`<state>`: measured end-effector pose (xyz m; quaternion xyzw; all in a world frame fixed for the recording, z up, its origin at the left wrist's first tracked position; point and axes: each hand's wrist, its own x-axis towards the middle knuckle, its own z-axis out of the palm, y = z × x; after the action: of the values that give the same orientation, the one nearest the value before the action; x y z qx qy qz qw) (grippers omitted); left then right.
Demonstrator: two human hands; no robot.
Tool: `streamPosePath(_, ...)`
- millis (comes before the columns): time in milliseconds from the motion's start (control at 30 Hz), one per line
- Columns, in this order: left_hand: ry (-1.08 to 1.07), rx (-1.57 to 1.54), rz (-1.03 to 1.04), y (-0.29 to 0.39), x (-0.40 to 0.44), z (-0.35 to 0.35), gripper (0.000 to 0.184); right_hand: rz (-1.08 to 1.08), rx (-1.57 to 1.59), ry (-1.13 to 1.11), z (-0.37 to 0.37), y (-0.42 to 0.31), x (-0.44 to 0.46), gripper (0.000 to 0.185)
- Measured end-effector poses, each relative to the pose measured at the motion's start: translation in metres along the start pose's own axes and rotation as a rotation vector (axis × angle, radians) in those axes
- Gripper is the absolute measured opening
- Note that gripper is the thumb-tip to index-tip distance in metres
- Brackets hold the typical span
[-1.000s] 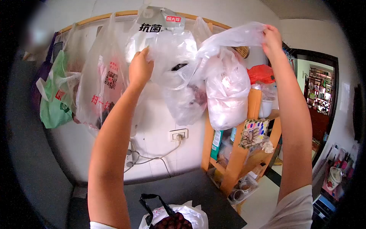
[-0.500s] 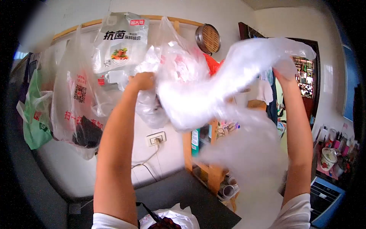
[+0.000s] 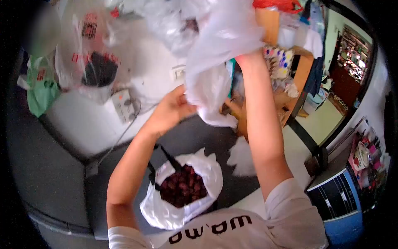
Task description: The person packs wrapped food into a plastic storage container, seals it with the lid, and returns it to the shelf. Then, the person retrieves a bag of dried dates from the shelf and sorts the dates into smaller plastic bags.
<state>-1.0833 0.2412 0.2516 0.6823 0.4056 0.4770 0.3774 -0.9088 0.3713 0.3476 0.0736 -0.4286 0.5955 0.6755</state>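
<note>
As left hand [image 3: 171, 109] holds plastic [image 3: 209, 87], edges [image 3: 218, 120] hang clear

feed moderately lit; i can't place the source. doorway [image 3: 346, 62] brighter at its far end. soft sheen on white bag [image 3: 163, 213]; dark surface [image 3: 218, 143] dim. held bag [image 3: 224, 37] motion-soft, hanging bag's [image 3: 83, 50] print smeared. i get fisheye bowing, black grainy corners, hazy smudge [image 3: 43, 33] upper left.

- fruit [image 3: 183, 186] is sitting in the open bag [image 3: 212, 172]
- plastic sack [image 3: 219, 45] is hanging beyond that bag, slightly right
- power strip [image 3: 123, 107] is sitting beyond it, left
- shelf unit [image 3: 304, 74] is standing beyond it, farther right
</note>
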Motion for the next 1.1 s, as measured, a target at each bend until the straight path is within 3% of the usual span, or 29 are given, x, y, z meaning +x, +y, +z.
streamPosePath(33, 0.103, -0.041, -0.160, -0.009, -0.011, -0.007, 0.038, 0.081, -0.144, -0.140, 0.003, 0.008, -0.012, 0.036)
streamPosePath(67, 0.211, -0.229, -0.216, -0.015, -0.023, -0.012, 0.034, 0.154, -0.281, -0.289, 0.006, 0.016, -0.023, 0.037)
streamPosePath(100, 0.323, -0.410, -0.263, -0.012, -0.033, -0.017, 0.031, 0.180, -0.266, -0.286, 0.004, 0.017, -0.038, 0.037)
streamPosePath(167, 0.365, -0.486, -0.239, -0.038, -0.052, -0.039, 0.029, -0.031, -0.748, -0.583, -0.014, -0.001, -0.082, 0.049)
streamPosePath(267, 0.448, -0.610, -0.201, -0.051, -0.072, -0.057, 0.029, 0.312, -1.143, -0.710, -0.082, -0.024, -0.139, 0.062)
streamPosePath(333, 0.500, -0.639, -0.163, -0.053, -0.082, -0.061, 0.031, 0.426, -1.393, -0.702, -0.154, -0.019, -0.181, 0.083)
streamPosePath(367, 0.511, -0.642, -0.162, -0.057, -0.086, -0.066, 0.031, 0.361, -1.656, -0.759, -0.194, -0.016, -0.211, 0.090)
streamPosePath(467, 0.563, -0.649, -0.167, -0.063, -0.085, -0.070, 0.020, 0.862, -1.612, -0.734, -0.263, -0.010, -0.285, 0.082)
streamPosePath(500, 0.602, -0.600, -0.197, -0.074, -0.084, -0.077, 0.011, 0.872, -1.620, -0.711, -0.265, -0.011, -0.288, 0.082)
streamPosePath(567, 0.672, -0.425, -0.281, -0.081, -0.084, -0.086, 0.009, 0.967, -1.701, -0.635, -0.258, -0.011, -0.298, 0.059)
streamPosePath(633, 0.810, -0.311, -0.274, -0.077, -0.080, -0.081, 0.012, 0.738, -1.298, -0.205, -0.272, -0.005, -0.293, 0.039)
streamPosePath(700, 0.799, -0.237, -0.256, -0.081, -0.084, -0.085, 0.013, 0.835, -0.835, 0.064, -0.236, -0.018, -0.266, 0.035)
streamPosePath(733, 0.780, -0.200, -0.251, -0.078, -0.083, -0.083, 0.016, 0.830, -0.839, 0.080, -0.237, -0.019, -0.259, 0.035)
streamPosePath(800, 0.760, -0.166, -0.244, -0.075, -0.083, -0.079, 0.021, 0.781, -0.345, 0.190, -0.236, -0.022, -0.250, 0.036)
streamPosePath(833, 0.757, -0.135, -0.256, -0.075, -0.084, -0.079, 0.030, 0.777, -0.348, 0.192, -0.231, -0.021, -0.249, 0.036)
streamPosePath(900, 0.758, -0.103, -0.261, -0.071, -0.084, -0.077, 0.040, 0.682, -0.013, 0.309, -0.214, -0.016, -0.244, 0.041)
streamPosePath(967, 0.675, -0.099, -0.180, -0.065, -0.084, -0.073, 0.054, 0.653, 0.107, 0.335, -0.209, -0.010, -0.240, 0.041)
streamPosePath(1100, 0.632, -0.101, -0.131, -0.065, -0.090, -0.076, 0.058, 0.635, 0.104, 0.306, -0.210, -0.001, -0.229, 0.042)
